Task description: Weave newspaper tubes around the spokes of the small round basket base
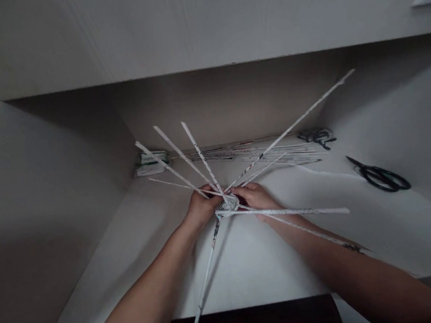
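Note:
Between my hands is a small woven piece made of rolled paper sticks, with several long sticks fanning out from its round middle. My left hand grips its left side, the fingers partly hidden behind the sticks. On the opposite side my right hand pinches the weave near its upper right edge. One long paper stick reaches up to the right, and another slants down toward the front edge. The piece is held above the white surface.
Black-handled scissors lie at the right. Along the back wall is a bundle of loose paper sticks, with a white and green packet at its left end and a dark tangled item at its right. A white panel overhangs the back.

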`<state>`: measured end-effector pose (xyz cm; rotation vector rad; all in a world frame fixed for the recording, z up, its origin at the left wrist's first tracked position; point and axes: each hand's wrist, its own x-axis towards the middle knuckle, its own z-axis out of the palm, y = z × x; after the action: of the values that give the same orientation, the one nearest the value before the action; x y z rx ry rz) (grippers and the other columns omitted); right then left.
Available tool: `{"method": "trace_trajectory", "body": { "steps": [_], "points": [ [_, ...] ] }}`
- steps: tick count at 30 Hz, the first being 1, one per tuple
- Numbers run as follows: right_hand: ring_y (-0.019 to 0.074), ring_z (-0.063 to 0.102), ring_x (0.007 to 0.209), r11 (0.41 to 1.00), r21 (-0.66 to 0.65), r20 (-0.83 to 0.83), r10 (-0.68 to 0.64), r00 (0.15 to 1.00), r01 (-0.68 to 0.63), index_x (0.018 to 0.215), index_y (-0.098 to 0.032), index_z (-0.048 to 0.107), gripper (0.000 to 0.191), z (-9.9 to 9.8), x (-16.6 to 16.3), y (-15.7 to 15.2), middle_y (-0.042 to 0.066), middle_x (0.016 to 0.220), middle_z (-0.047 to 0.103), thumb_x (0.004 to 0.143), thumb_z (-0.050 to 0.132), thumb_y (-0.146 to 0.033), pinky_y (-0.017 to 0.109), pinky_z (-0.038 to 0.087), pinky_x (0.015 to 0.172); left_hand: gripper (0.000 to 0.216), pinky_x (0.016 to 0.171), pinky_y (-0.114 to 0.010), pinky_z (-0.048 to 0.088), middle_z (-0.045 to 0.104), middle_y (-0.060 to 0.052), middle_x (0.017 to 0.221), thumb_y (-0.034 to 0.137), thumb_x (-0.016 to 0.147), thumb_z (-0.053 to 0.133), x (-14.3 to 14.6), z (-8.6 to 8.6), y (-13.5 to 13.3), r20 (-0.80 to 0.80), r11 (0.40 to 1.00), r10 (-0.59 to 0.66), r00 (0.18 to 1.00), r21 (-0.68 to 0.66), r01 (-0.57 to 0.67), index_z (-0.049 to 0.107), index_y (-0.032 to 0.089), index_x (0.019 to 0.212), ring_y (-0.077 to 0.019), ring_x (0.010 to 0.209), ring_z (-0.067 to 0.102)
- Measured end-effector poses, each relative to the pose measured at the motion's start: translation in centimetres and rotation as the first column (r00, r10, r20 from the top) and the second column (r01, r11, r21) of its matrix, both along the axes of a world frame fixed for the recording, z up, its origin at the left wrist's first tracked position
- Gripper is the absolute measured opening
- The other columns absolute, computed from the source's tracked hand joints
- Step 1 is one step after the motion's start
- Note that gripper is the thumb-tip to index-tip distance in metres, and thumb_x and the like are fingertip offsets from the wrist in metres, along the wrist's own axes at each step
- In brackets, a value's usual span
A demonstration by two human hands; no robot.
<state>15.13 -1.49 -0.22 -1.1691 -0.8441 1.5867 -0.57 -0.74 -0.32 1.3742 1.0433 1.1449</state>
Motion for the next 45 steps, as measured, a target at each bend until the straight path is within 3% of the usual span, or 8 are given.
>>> {"method": "trace_trajectory", "body": {
  "steps": [5,12,18,28,32,36,39,45],
  "points": [
    [0.0111,0.054,0.044,0.998,0.009,0.105,-0.069,0.992,0.069,0.067,-0.016,0.064,0.025,0.2,-0.1,-0.1,0.0,0.054,0.063,0.066,0.071,-0.041,0.021,0.042,0.039,0.019,0.059,-0.025,0.047,0.069,-0.004,0.068,0.024,0.061,0.076,0.2,0.2,-0.2,-0.003,1.0,0.01,1.0,-0.009,-0.01,0.072,0.014,0.076,-0.0155,0.061,0.061],
    [0.0119,0.059,0.054,0.993,0.064,-0.092,-0.093,0.991,0.099,0.075,-0.018,0.065,0.027,0.6,0.1,-0.4,0.0,0.064,0.066,0.058,0.079,-0.033,0.023,0.05,0.047,0.02,0.057,-0.026,0.047,0.071,-0.006,0.069,0.026,0.062,0.075,0.3,0.2,0.1,0.024,0.997,0.081,0.996,-0.018,-0.081,0.075,0.013,0.078,-0.0168,0.06,0.063],
    [0.0135,0.059,0.057,0.99,0.107,-0.093,-0.08,0.992,0.09,0.073,-0.018,0.065,0.033,0.3,-0.1,-0.4,-0.001,0.064,0.065,0.055,0.084,-0.04,0.026,0.051,0.05,0.021,0.063,-0.028,0.05,0.074,-0.008,0.075,0.024,0.064,0.073,0.4,-0.1,0.0,0.034,0.997,0.068,0.997,-0.042,-0.066,0.076,0.013,0.082,-0.0193,0.067,0.066],
    [0.0145,0.061,0.059,0.99,0.099,-0.087,-0.097,0.991,0.105,0.069,-0.018,0.064,0.03,0.1,0.0,-0.6,0.0,0.065,0.068,0.054,0.084,-0.035,0.027,0.051,0.054,0.032,0.056,-0.026,0.048,0.072,-0.008,0.067,0.027,0.052,0.084,0.6,0.1,0.0,0.294,0.965,0.06,0.954,-0.263,0.021,0.075,0.01,0.079,-0.0169,0.059,0.064],
    [0.0141,0.059,0.058,0.993,0.103,-0.07,-0.05,0.996,0.057,0.067,-0.019,0.065,0.03,0.4,-0.1,-0.7,-0.001,0.062,0.066,0.055,0.085,-0.038,0.027,0.052,0.053,0.029,0.054,-0.026,0.047,0.07,-0.006,0.062,0.026,0.047,0.085,0.7,0.5,-0.2,0.304,0.951,0.145,0.942,-0.306,-0.048,0.074,0.011,0.069,-0.0151,0.053,0.061],
    [0.0104,0.057,0.055,0.999,0.041,-0.142,0.018,0.99,-0.013,0.069,-0.017,0.069,0.029,0.2,-0.1,-0.5,0.001,0.065,0.066,0.058,0.084,-0.038,0.022,0.048,0.048,0.034,0.056,-0.028,0.049,0.071,-0.007,0.067,0.024,0.044,0.085,0.9,0.8,-0.2,0.32,0.945,0.23,0.919,-0.3,-0.132,0.073,0.011,0.072,-0.0172,0.057,0.063],
    [0.0095,0.057,0.053,0.999,0.023,-0.163,-0.023,0.986,0.027,0.073,-0.016,0.07,0.029,0.0,-0.1,-0.7,0.001,0.064,0.067,0.057,0.085,-0.035,0.021,0.047,0.047,0.033,0.058,-0.029,0.05,0.071,-0.007,0.069,0.025,0.047,0.084,0.9,0.7,-0.1,0.304,0.944,0.283,0.91,-0.256,-0.209,0.072,0.011,0.075,-0.0173,0.059,0.064],
    [0.0131,0.059,0.052,0.977,0.17,0.053,-0.138,0.989,0.128,0.075,-0.017,0.068,0.032,0.5,-0.5,-1.2,0.001,0.061,0.067,0.062,0.081,-0.043,0.024,0.048,0.047,0.025,0.061,-0.028,0.05,0.071,-0.006,0.071,0.025,0.055,0.079,0.7,0.1,0.1,0.182,0.948,0.314,0.932,-0.106,-0.299,0.072,0.012,0.076,-0.0167,0.063,0.065]
  ]
}}
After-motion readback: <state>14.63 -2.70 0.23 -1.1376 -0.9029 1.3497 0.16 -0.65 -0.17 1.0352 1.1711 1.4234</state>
